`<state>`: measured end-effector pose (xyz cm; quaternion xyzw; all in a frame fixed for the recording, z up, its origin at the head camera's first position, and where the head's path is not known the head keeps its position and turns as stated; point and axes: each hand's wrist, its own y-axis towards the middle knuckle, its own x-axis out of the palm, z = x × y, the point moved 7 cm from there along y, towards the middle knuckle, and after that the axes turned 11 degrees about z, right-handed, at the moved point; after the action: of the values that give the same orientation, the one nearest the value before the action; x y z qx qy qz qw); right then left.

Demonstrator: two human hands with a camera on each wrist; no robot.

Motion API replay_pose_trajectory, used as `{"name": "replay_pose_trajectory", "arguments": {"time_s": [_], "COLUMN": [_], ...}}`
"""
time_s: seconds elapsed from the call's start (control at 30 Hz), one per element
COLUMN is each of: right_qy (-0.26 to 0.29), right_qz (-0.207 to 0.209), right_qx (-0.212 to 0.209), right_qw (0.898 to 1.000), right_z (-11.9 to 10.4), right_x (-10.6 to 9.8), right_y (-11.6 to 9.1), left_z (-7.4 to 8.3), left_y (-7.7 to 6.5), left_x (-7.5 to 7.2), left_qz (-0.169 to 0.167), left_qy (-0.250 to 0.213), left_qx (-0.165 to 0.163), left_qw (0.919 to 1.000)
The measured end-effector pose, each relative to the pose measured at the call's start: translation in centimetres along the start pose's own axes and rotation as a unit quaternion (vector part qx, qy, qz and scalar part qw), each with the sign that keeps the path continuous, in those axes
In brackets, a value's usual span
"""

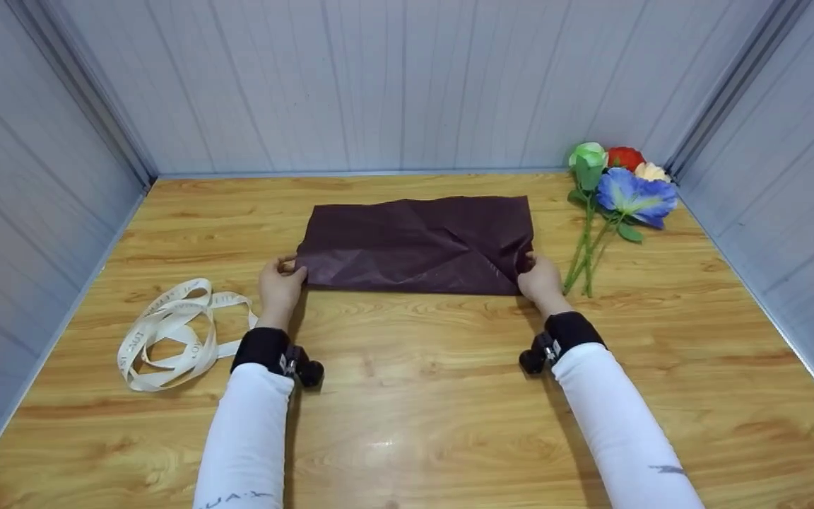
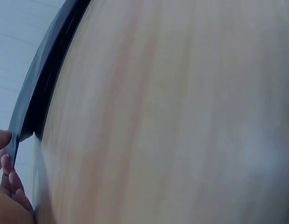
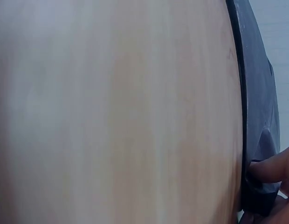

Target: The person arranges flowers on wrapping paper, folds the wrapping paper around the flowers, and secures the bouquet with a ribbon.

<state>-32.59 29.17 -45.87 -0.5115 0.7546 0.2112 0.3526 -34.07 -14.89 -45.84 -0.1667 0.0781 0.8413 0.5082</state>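
A dark maroon sheet of wrapping paper (image 1: 414, 244), creased and seemingly folded over, lies across the middle of the table. At its near left corner my left hand (image 1: 281, 288) pinches the edge between thumb and fingers; the left wrist view shows the thumb on one side of the paper (image 2: 30, 93) and fingertips on the other. My right hand (image 1: 543, 283) pinches the right edge near the front corner, where the sheet is crumpled. In the right wrist view the thumb presses into the paper (image 3: 258, 93), and the other fingers are partly hidden beneath.
A loosely coiled cream ribbon (image 1: 198, 353) with printed lettering lies left of my left forearm. Artificial flowers (image 1: 633, 198) in green, red, cream and blue rest at the back right, stems toward me. Pale panel walls (image 1: 379, 85) bound the wooden table (image 1: 407, 396).
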Motion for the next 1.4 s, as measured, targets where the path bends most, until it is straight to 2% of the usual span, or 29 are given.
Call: {"name": "replay_pose_trajectory", "arguments": {"time_s": [0.1,0.2,0.27,0.33,0.5,0.6,0.67,0.73,0.87,0.97,1.1,1.17,1.3,1.4], "right_qy": [0.019,0.008,-0.004,-0.014,-0.026,-0.024,-0.009,0.02,0.097,0.127,0.116,0.132,0.195,0.266], "right_qz": [-0.012,-0.009,0.008,0.051,0.156,0.156,0.147,0.132,0.096,0.074,0.058,0.043,0.022,0.019], "right_qx": [-0.001,-0.004,-0.006,-0.025,-0.073,-0.058,-0.043,-0.023,0.017,0.029,0.016,0.024,0.061,0.087], "right_qw": [1.0,1.0,1.0,0.998,0.985,0.986,0.988,0.991,0.99,0.989,0.991,0.99,0.979,0.96], "right_z": [-0.1,-0.1,-0.2,-0.5,-1.2,-1.0,-0.6,-0.2,0.4,0.4,0.2,0.2,0.6,0.9], "right_x": [0.3,0.4,0.1,-0.5,-2.0,-2.0,-1.9,-1.6,-1.0,-0.7,-0.5,-0.2,0.0,0.1], "right_y": [-0.2,-0.3,-0.3,-0.4,-1.0,-0.9,-0.9,-0.8,-0.7,-0.8,-0.8,-0.7,-0.6,-0.7], "left_z": [-0.1,-0.1,-0.1,0.0,0.0,0.2,0.3,0.2,-0.1,-0.3,-0.4,-0.3,0.1,0.8], "left_y": [0.0,-0.1,-0.2,-0.3,-0.6,-0.6,-0.7,-0.8,-1.1,-1.3,-1.3,-1.3,-0.9,-0.7], "left_x": [0.2,0.6,0.7,0.7,0.7,0.8,0.7,0.5,0.3,0.4,0.4,0.2,-1.0,-2.0], "left_qz": [-0.03,-0.07,-0.085,-0.098,-0.12,-0.124,-0.116,-0.097,-0.071,-0.069,-0.06,-0.049,0.036,0.1], "left_qy": [0.027,0.074,0.103,0.118,0.094,0.081,0.099,0.139,0.214,0.226,0.227,0.222,0.174,0.118], "left_qx": [-0.001,0.007,0.014,0.012,-0.01,-0.012,-0.009,-0.009,-0.022,-0.03,-0.017,-0.007,0.017,0.053], "left_qw": [0.9992,0.9948,0.9909,0.9881,0.9883,0.9889,0.9883,0.9854,0.9739,0.9712,0.972,0.9739,0.984,0.9866]}}
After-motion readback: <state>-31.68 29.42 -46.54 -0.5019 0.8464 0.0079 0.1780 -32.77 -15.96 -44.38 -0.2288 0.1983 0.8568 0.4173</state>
